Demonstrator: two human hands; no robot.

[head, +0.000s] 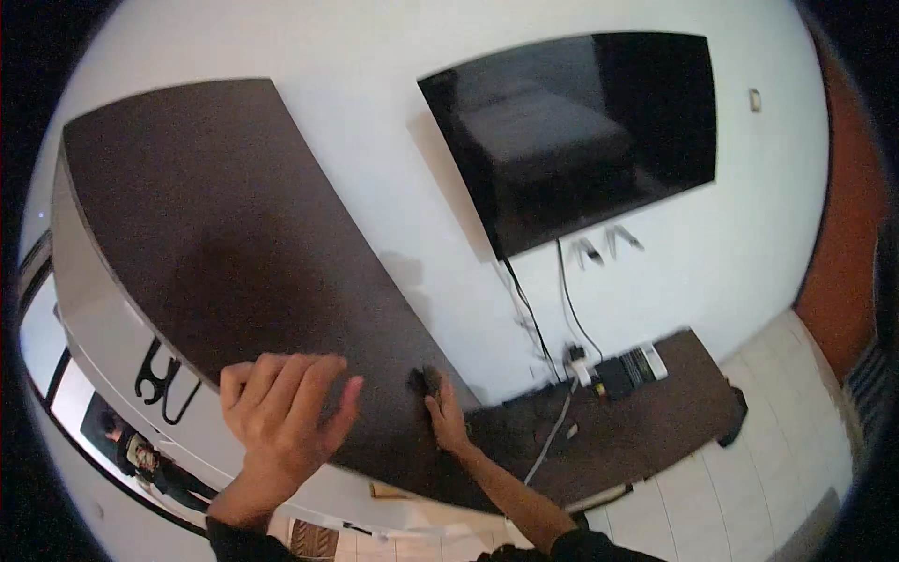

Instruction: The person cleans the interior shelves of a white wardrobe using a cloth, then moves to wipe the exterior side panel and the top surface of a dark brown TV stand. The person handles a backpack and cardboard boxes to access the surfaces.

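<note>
Across the view stands a tall cabinet with a dark brown wooden side panel. My left hand is raised in front of the panel, its fingers partly curled and the thumb apart, with nothing seen in it. Farther right, my right hand holds a small dark object against or close to the panel's surface. That object is blurred, so its kind cannot be told. To the right, a low dark wooden shelf adjoins the panel.
A television hangs on the white wall, cables running down to the low shelf. A black box-like device and a power adapter lie there. Black hooks hang at the left; a mirror reflects a person. Tiled floor shows below.
</note>
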